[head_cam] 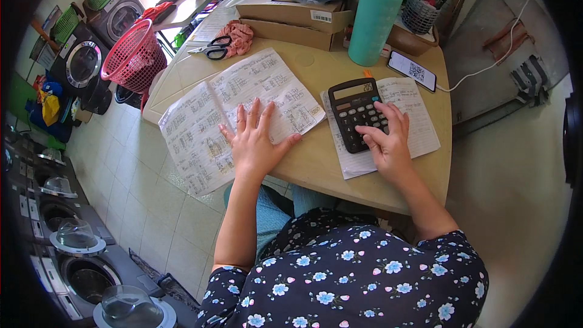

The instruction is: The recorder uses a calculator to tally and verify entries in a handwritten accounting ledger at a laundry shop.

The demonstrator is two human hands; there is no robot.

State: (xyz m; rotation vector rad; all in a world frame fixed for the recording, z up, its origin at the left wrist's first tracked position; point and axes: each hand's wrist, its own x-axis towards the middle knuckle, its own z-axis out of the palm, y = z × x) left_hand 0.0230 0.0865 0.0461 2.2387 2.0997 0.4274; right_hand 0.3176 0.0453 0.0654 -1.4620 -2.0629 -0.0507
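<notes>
My left hand [256,141] lies flat with spread fingers on an open ruled notebook [191,114] full of handwriting, part of which hangs over the table's edge. Over the keys of a black desk calculator [353,95] is my right hand [389,139], fingers bent and apart, fingertips at or just above the keys; contact cannot be told. The calculator, its display showing digits, rests on a second written notebook [419,123]. Near it, at the right, a smartphone [412,71] with a code on its screen lies plugged into a white cable [483,70].
On the table [309,164], a teal bottle [375,18], cardboard box [287,27], black-handled scissors [216,48], a pink cloth [237,36] and a pen basket [419,13] stand or lie behind the notebooks. Left are a pink laundry basket [132,61] and several washing machines [84,64].
</notes>
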